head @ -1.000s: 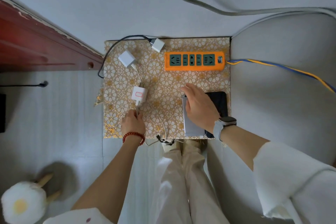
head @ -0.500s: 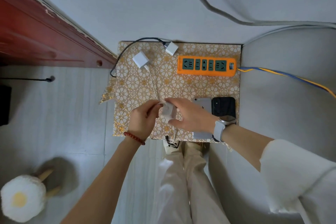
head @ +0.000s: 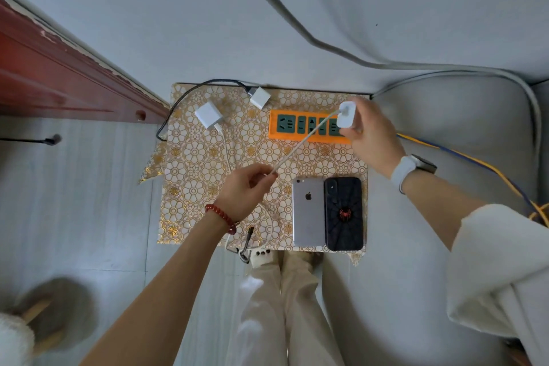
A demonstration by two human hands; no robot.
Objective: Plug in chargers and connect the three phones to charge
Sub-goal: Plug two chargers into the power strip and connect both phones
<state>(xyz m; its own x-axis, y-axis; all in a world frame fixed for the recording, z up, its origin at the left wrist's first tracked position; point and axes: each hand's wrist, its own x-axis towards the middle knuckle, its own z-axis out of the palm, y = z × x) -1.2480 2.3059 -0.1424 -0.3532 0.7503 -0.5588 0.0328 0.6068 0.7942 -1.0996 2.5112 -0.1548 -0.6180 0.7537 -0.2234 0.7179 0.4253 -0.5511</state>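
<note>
My right hand point(head: 372, 140) grips a white charger point(head: 347, 114) just above the right end of the orange power strip point(head: 276, 135). Its white cable point(head: 300, 145) runs taut down-left to my left hand point(head: 245, 192), which pinches it. Two more white chargers lie on the patterned mat: one point(head: 208, 114) at the upper left with a white cable, one point(head: 260, 97) at the top with a black cable point(head: 190, 92). A silver phone point(head: 308, 212) and a black phone with a red spider point(head: 344, 214) lie face down side by side at the mat's front right.
The gold floral mat point(head: 190, 169) covers a small table between a red wooden frame point(head: 59, 68) on the left and a grey cushion point(head: 445, 116) on the right. The strip's yellow-blue cord point(head: 475, 163) trails right. My legs point(head: 285, 306) are below.
My right hand lifted the charger from the mat's front middle up to the strip's right end. My left hand followed, now holding the cable stretched between both hands.
</note>
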